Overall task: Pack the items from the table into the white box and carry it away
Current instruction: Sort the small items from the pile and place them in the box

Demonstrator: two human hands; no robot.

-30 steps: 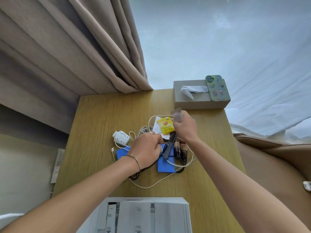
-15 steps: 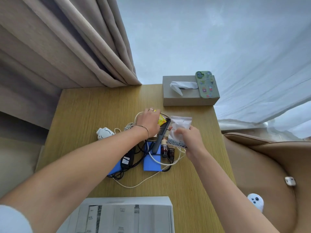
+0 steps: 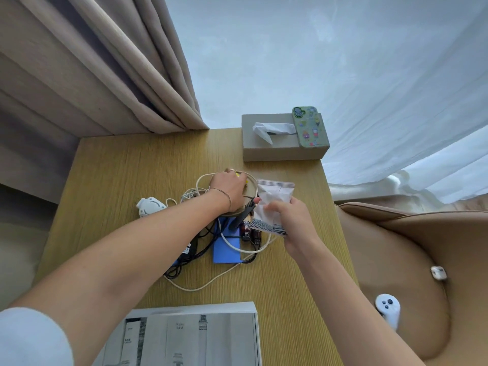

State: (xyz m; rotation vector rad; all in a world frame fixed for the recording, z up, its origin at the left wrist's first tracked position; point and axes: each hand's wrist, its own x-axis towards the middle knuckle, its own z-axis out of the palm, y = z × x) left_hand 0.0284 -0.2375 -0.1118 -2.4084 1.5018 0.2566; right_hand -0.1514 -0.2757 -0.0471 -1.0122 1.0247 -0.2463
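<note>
A pile of items lies mid-table: a black comb (image 3: 241,215), small brown bottles (image 3: 247,229), a blue card (image 3: 227,249), a white cable (image 3: 211,281), black cables with an adapter (image 3: 190,249) and a small white device (image 3: 150,206). My left hand (image 3: 229,188) reaches to the pile's far side, its fingers curled over a yellow packet (image 3: 246,182) that is mostly hidden. My right hand (image 3: 287,220) holds a white zip bag (image 3: 274,199) just above the bottles. The white box (image 3: 184,336), printed in grey, sits at the table's near edge.
A grey tissue box (image 3: 264,151) with a green-cased phone (image 3: 307,126) on top stands at the table's far right corner. A tan chair (image 3: 396,247) on the right carries a white controller (image 3: 387,309) and an earbud case (image 3: 438,272). Curtains hang behind the table.
My left hand moved from the near side of the pile to the yellow packet. My right hand came down to the right of the pile with the white zip bag in it.
</note>
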